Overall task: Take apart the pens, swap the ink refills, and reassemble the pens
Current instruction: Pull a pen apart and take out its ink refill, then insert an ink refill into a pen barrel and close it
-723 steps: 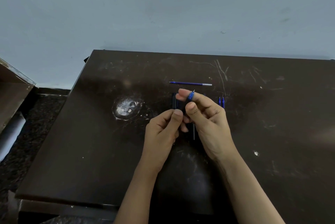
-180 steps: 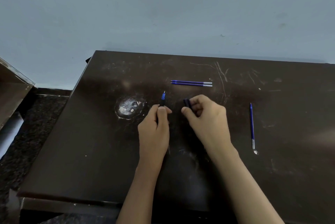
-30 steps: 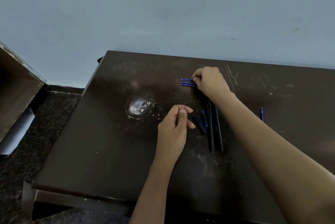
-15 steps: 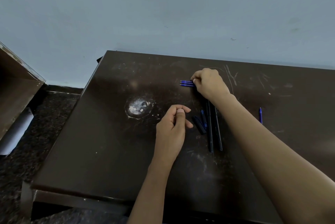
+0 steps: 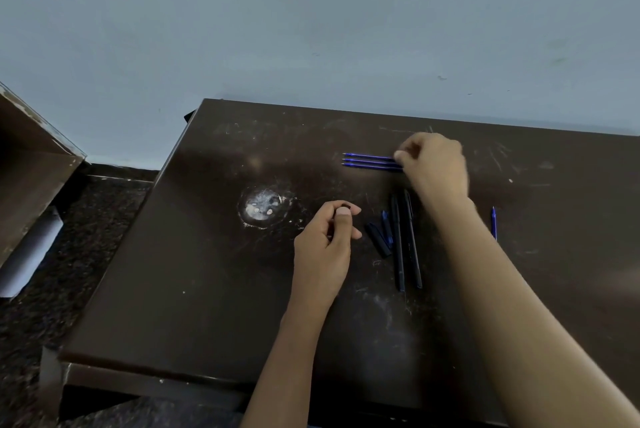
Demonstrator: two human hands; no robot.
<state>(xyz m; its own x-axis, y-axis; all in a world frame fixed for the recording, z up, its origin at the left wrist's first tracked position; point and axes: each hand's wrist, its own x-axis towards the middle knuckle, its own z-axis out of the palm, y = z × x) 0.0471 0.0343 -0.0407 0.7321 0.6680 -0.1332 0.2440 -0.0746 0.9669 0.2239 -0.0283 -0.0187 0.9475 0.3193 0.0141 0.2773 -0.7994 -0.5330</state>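
Your right hand (image 5: 434,168) reaches to the far side of the worktop (image 5: 207,289), fingertips pinched on the near end of three thin blue ink refills (image 5: 369,161) lying side by side, parallel and touching. Your left hand (image 5: 325,244) rests nearer you with fingers curled and thumb on the forefinger; you cannot tell whether it holds anything. Between your forearms lie two slim black pen barrels (image 5: 403,244), side by side, pointing away from you. Just left of them lie a short black cap (image 5: 377,240) and a blue-tipped piece (image 5: 387,225). A further blue refill (image 5: 494,223) shows beyond your right forearm, partly hidden by it. The worktop is dark, glossy and scratched, with a round worn pale patch (image 5: 265,207) left of your left hand.
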